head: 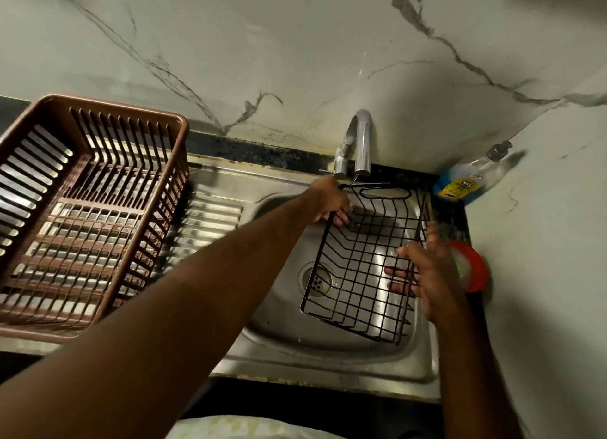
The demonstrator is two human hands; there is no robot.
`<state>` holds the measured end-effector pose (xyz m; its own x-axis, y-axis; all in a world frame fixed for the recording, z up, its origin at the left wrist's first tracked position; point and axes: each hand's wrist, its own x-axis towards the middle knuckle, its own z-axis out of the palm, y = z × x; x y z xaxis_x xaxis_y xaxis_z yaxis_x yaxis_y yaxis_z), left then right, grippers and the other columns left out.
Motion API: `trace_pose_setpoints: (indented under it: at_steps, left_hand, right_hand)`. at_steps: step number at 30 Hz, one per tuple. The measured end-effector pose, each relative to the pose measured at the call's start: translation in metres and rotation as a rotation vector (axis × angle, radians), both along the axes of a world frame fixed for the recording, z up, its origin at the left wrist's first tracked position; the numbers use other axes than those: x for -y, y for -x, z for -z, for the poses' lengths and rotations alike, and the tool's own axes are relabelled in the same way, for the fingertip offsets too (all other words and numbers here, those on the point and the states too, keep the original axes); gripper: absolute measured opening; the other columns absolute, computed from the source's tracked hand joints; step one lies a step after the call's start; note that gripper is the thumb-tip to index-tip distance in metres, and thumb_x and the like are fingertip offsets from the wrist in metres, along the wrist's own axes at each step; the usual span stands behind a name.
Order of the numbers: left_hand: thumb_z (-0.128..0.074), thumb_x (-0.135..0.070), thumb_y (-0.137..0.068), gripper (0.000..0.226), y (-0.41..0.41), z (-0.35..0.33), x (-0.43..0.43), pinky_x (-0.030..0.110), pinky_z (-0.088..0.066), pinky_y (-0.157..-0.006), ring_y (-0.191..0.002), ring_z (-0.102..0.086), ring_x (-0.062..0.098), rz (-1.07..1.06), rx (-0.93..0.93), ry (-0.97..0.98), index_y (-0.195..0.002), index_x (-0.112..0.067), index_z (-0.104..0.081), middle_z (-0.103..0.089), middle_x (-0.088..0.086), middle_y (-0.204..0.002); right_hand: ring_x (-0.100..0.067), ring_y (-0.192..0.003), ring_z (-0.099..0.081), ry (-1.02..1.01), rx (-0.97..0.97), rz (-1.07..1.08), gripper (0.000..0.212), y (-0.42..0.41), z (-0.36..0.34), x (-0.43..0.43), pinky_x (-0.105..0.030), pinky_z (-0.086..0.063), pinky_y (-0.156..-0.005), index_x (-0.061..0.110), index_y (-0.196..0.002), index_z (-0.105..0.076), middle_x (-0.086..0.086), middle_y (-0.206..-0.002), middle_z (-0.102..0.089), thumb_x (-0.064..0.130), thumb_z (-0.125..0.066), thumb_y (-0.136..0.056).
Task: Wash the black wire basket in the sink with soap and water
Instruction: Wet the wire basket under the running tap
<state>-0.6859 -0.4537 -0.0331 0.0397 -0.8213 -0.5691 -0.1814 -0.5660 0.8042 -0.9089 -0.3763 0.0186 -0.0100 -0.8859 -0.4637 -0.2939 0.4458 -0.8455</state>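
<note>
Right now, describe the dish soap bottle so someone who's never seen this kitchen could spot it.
Start at the steel sink and its chrome tap. Right of the tap, in the back corner, sits a clear pump bottle. Blue liquid and a yellow label set it apart from the red-rimmed tub nearer you.

One black wire basket (358,268) is in view, along with one stainless steel sink (322,363) that has a single bowl, a single drain (317,279) and one ribbed draining board (213,215). There is one curved chrome tap (359,136), and two bare hands are present, one left hand (331,202) and one right hand (427,274). Around these are one brown slatted plastic dish basket (128,105), one pump bottle of dish soap (466,182) with a blue and yellow label, and one round red tub (476,271).
</note>
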Motion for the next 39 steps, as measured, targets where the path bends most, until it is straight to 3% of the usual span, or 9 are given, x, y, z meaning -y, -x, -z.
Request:
trace_pose_setpoints:
  at_steps: [3,6,12,14,20,26,30,34,39]
  left_hand:
    - [-0.075,-0.016,-0.092,0.018,0.008,-0.003,0.01,0.026,-0.062,-0.058,-0.071,-0.074,0.016,-0.01,0.281,0.164,-0.106,-0.008,-0.068,-0.073,0.008,-0.089]
    - [-0.07,-0.017,-0.095,0.012,0.014,-0.001,0.017,0.034,-0.064,-0.067,-0.067,-0.071,0.018,-0.05,0.181,0.151,-0.103,-0.009,-0.067,-0.073,0.01,-0.086]
    - [-0.044,-0.011,-0.104,0.028,0.02,-0.004,0.013,0.035,-0.06,-0.081,-0.088,-0.073,0.031,-0.103,-0.317,-0.099,-0.121,0.004,-0.061,-0.071,0.022,-0.102]
    - [-0.042,-0.001,-0.103,0.027,0.018,-0.008,0.013,0.03,-0.06,-0.068,-0.081,-0.073,0.028,-0.04,-0.368,-0.129,-0.124,0.006,-0.058,-0.069,0.023,-0.102]
    - [-0.057,0.008,-0.097,0.029,0.018,-0.006,0.021,0.021,-0.059,-0.054,-0.086,-0.07,0.019,-0.147,-0.206,-0.091,-0.125,0.002,-0.059,-0.067,0.018,-0.118]
    - [-0.08,-0.019,-0.086,0.024,0.018,0.0,0.018,0.02,-0.052,-0.054,-0.078,-0.067,0.012,-0.02,0.322,0.077,-0.101,-0.013,-0.062,-0.067,0.001,-0.091]
    - [-0.053,-0.011,-0.099,0.021,0.011,-0.01,0.014,0.036,-0.057,-0.067,-0.075,-0.068,0.023,-0.052,-0.102,-0.075,-0.112,0.001,-0.066,-0.072,0.014,-0.096]
    - [-0.043,-0.019,-0.093,0.036,0.001,-0.016,0.005,0.057,-0.051,-0.103,-0.113,-0.068,0.043,-0.078,-0.574,-0.224,-0.106,0.0,-0.07,-0.07,0.025,-0.111]
    - [-0.046,-0.011,-0.103,0.032,0.003,-0.009,0.002,0.045,-0.06,-0.092,-0.111,-0.071,0.035,-0.066,-0.496,-0.207,-0.126,0.005,-0.061,-0.07,0.025,-0.123]
  right_hand:
    - [-0.028,-0.123,-0.052,0.088,-0.131,-0.029,0.09,-0.003,-0.005,-0.005,-0.045,-0.052,-0.084,0.048,-0.155,-0.018,-0.008,-0.154,-0.041,0.035,-0.071,-0.084]
    - [-0.02,-0.107,-0.059,0.098,-0.08,-0.004,0.088,-0.001,-0.011,-0.006,-0.038,-0.051,-0.071,0.05,-0.155,-0.017,-0.011,-0.143,-0.052,0.031,-0.07,-0.086]
    - [-0.034,-0.114,-0.063,0.076,-0.051,0.083,0.102,-0.005,-0.019,-0.01,-0.059,-0.059,-0.083,0.055,-0.147,-0.026,-0.007,-0.142,-0.053,0.054,-0.069,-0.054]
    - [-0.034,-0.111,-0.065,0.07,-0.024,0.117,0.101,-0.004,-0.018,-0.008,-0.055,-0.061,-0.077,0.05,-0.15,-0.027,-0.007,-0.14,-0.055,0.05,-0.069,-0.058]
    - [-0.026,-0.102,-0.068,0.067,-0.051,0.081,0.098,-0.011,-0.012,-0.008,-0.05,-0.062,-0.075,0.051,-0.152,-0.024,-0.007,-0.137,-0.056,0.046,-0.068,-0.064]
    - [-0.031,-0.111,-0.065,0.041,-0.068,0.044,0.101,-0.016,-0.012,-0.005,-0.059,-0.057,-0.088,0.059,-0.147,-0.021,-0.01,-0.136,-0.058,0.055,-0.066,-0.056]
    - [-0.037,-0.104,-0.069,-0.017,0.017,0.078,0.092,-0.011,-0.01,-0.002,-0.053,-0.061,-0.079,0.047,-0.155,-0.022,-0.008,-0.125,-0.063,0.03,-0.069,-0.077]
    - [-0.034,-0.096,-0.071,-0.002,0.072,0.09,0.083,-0.006,-0.01,0.001,-0.05,-0.06,-0.077,0.044,-0.157,-0.023,0.003,-0.11,-0.067,0.018,-0.064,-0.089]
    - [-0.027,-0.095,-0.07,0.028,0.049,0.069,0.086,-0.007,-0.012,0.0,-0.056,-0.059,-0.082,0.042,-0.157,-0.025,0.005,-0.106,-0.066,0.024,-0.067,-0.083]
